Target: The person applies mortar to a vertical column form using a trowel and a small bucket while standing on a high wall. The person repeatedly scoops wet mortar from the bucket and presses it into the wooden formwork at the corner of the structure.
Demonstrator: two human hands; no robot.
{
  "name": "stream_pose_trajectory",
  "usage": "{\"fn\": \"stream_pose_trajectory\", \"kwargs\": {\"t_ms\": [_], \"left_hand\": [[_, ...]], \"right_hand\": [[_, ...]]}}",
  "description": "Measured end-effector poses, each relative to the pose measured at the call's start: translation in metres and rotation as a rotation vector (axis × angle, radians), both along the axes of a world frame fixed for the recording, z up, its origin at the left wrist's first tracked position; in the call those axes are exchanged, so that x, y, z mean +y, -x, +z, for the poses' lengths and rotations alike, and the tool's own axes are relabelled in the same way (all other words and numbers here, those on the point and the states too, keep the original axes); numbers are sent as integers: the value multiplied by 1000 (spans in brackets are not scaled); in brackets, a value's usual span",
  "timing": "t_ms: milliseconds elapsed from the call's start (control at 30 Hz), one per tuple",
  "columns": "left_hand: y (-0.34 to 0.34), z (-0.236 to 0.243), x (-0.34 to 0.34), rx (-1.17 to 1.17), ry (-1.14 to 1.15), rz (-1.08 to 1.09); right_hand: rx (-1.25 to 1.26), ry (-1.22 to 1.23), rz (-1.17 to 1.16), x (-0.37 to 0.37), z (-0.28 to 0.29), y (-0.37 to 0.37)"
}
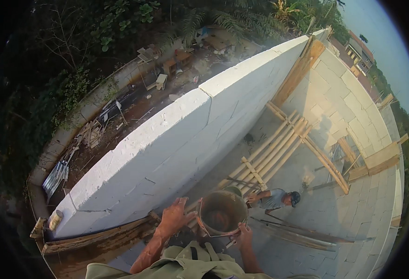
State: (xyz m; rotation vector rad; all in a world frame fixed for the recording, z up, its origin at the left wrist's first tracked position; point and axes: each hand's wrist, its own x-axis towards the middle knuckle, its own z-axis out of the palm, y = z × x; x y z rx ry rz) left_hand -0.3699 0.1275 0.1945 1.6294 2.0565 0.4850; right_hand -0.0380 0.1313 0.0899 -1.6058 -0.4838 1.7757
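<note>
A bucket (223, 203) hangs in front of me, its mouth facing up, with a little brownish residue at the bottom. My right hand (244, 236) grips its near right rim. Beside the bucket's left side is my left hand (175, 216), fingers stretched and apart. The fingertips come close to the bucket's handle; whether they touch it I cannot tell. Below, a co-worker (279, 198) in a grey shirt and dark cap reaches a hand toward the bucket's far right side. Part of a second round container (234, 190) shows behind the bucket.
A white block wall (162, 125) runs diagonally from lower left to upper right. Bamboo poles (274, 153) form scaffolding below, and wooden boards (302, 69) brace the far corner. Another block wall (353, 102) stands right. Planks (97, 239) lie near my left; scrap timber (90, 134) lies outside.
</note>
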Motion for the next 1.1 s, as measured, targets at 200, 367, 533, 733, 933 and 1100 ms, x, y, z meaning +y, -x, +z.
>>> {"fn": "stream_pose_trajectory", "kwargs": {"t_ms": [200, 367, 533, 733, 933, 1100], "left_hand": [[90, 170, 17, 207, -795, 174], [164, 177, 27, 329, -686, 421], [190, 158, 33, 228, -303, 456], [197, 162, 33, 208, -281, 299], [201, 160, 32, 146, -248, 240], [206, 162, 32, 84, -241, 235]], "right_hand": [[-109, 30, -375, -13, -8, -18], [-74, 5, -526, -3, 12, -56], [-32, -203, -534, 38, 100, -44], [-144, -608, -616, 107, 263, 38], [128, -947, -405, 155, 399, 84], [575, -906, 243, 158, 458, 127]]}}
